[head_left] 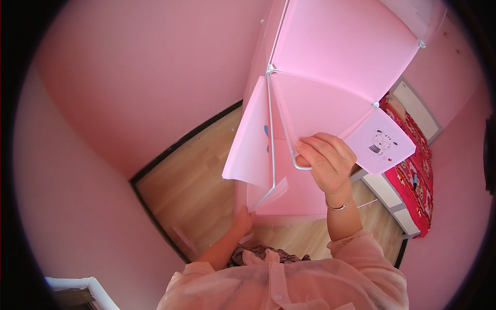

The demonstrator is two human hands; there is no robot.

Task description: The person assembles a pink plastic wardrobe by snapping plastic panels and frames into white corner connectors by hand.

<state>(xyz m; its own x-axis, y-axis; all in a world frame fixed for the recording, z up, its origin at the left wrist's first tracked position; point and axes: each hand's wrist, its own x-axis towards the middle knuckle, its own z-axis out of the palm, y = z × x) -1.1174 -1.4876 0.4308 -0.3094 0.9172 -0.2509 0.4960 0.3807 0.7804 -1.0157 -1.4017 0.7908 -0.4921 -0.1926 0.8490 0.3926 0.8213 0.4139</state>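
A pink plastic cube cabinet (341, 49) with thin white metal frames and white corner connectors (375, 105) stands in front of me. My right hand (325, 157), a bracelet at its wrist, is raised at the open compartment. Its fingers close on a white-edged pink panel (287, 119) near the rounded corner of its wire. Lower and to the left, my left hand (243, 221) grips the lower end of a white wire frame (273, 139). A pink door (245, 139) swings out left of that frame. On the right, another door (380, 142) with a cartoon animal hangs open.
Pink walls (144, 67) with a dark baseboard (186, 137) close in on the left. Wood-look floor (201, 170) runs beneath. A bed with a red patterned cover (413, 181) stands at the right, its pale side panel (387, 199) near the cabinet. A white-edged object (77, 284) lies lower left.
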